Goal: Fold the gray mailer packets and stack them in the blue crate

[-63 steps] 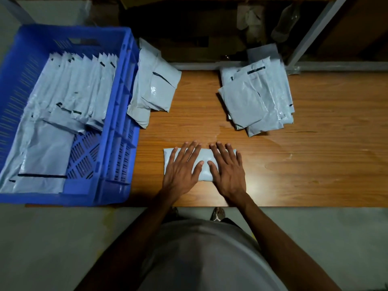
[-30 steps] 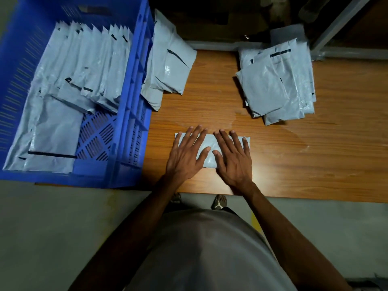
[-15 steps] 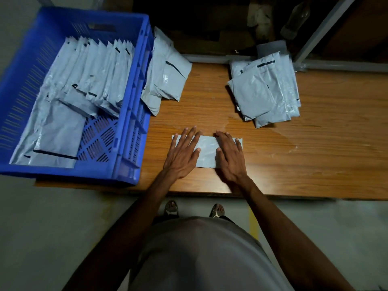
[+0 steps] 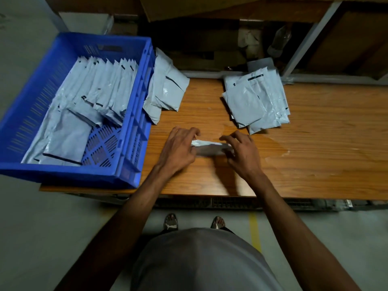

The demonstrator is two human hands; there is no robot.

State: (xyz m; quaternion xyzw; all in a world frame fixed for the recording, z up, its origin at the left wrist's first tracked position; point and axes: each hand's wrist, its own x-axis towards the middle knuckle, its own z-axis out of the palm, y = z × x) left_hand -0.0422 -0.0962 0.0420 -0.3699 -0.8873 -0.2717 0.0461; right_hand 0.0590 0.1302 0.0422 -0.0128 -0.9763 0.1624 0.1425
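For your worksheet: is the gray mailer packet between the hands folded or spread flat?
Folded: the mailer packet is a narrow strip, gripped at its ends by left hand and right hand.

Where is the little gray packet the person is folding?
The small folded gray plastic mailer packet sits mid-table between the left hand and right hand, right of the blue plastic crate.

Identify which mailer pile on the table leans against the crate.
The left pile: it rests against the blue crate wall. The right pile lies flat, apart from it.
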